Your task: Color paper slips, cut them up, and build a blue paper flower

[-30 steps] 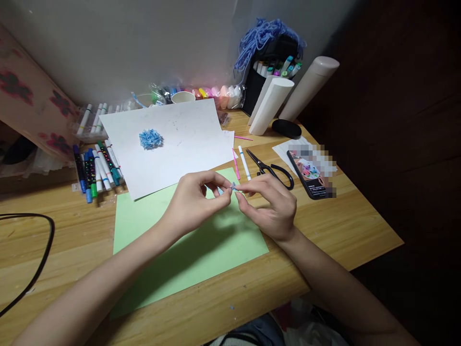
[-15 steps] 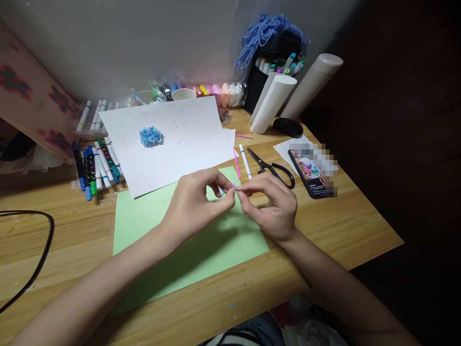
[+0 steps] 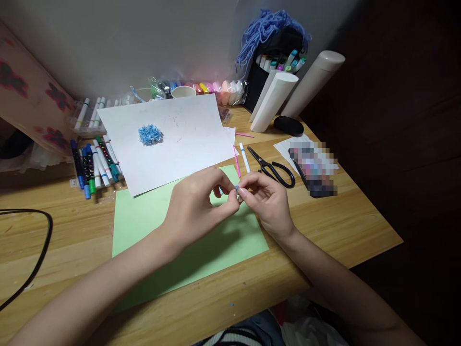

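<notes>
Yellow-brown wooden desk looked smooth, satin-grained | pale green rectangular paper sheet was matt | white rectangular paper sheet was matt, smooth | blue shredded clump looked rough | black-handled scissors had dark metal blades | blue stringy tangle looked matt

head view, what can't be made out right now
In the head view:
Small blue piece: too small, its shape mostly covered by the left hand and right hand.
Black rectangular phone: screen hidden by pixel blocks.
Thin black cable: ends cut off by the left edge.
Black-handled scissors: one handle mostly behind the right hand.
</notes>
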Action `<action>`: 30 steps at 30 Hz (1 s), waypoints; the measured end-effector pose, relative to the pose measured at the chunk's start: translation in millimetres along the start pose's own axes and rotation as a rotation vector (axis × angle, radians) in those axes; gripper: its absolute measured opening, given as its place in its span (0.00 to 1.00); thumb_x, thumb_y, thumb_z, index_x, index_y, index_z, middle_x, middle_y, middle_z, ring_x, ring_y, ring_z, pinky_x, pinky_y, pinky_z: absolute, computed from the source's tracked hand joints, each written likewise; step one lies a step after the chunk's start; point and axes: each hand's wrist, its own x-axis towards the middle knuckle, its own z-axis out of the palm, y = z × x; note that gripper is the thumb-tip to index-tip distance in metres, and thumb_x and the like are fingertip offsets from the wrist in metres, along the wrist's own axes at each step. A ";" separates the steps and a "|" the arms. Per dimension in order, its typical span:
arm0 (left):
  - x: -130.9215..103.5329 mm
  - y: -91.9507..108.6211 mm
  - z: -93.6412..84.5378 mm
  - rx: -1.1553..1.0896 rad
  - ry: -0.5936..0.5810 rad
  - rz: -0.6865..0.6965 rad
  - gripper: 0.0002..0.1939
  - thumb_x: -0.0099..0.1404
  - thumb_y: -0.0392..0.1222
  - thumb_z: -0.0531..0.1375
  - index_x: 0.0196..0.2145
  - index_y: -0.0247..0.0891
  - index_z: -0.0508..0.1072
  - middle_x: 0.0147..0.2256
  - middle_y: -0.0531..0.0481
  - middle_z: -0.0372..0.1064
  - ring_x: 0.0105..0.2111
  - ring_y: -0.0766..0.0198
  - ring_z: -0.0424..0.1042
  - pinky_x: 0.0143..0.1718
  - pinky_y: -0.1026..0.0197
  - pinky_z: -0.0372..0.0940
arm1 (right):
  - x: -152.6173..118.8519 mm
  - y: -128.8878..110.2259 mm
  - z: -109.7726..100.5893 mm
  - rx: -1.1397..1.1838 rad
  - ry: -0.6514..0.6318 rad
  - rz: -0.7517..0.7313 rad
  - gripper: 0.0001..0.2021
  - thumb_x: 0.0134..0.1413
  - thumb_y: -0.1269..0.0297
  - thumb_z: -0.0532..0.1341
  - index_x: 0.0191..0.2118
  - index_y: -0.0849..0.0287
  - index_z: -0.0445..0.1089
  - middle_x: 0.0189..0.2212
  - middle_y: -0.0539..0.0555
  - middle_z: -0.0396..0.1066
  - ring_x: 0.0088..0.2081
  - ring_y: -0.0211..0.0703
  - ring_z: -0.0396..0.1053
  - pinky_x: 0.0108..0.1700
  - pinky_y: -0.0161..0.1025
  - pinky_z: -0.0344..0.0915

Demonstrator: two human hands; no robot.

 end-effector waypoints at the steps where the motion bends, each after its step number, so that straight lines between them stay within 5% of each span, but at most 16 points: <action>1: 0.1 -0.1 -0.1 -0.002 0.001 -0.001 0.03 0.56 0.34 0.58 0.26 0.38 0.70 0.25 0.54 0.70 0.25 0.69 0.66 0.27 0.65 0.59 | 0.4 0.1 0.2 0.009 -0.001 0.007 0.01 0.51 0.68 0.62 0.31 0.58 0.70 0.27 0.48 0.69 0.28 0.34 0.69 0.28 0.32 0.70; 30: 0.1 0.3 0.3 -0.012 0.006 0.002 0.02 0.57 0.34 0.58 0.29 0.38 0.70 0.28 0.54 0.71 0.26 0.69 0.66 0.29 0.65 0.60 | -2.3 -2.4 0.4 -0.020 0.036 -0.026 0.01 0.51 0.70 0.62 0.30 0.58 0.70 0.27 0.48 0.70 0.28 0.34 0.68 0.31 0.33 0.70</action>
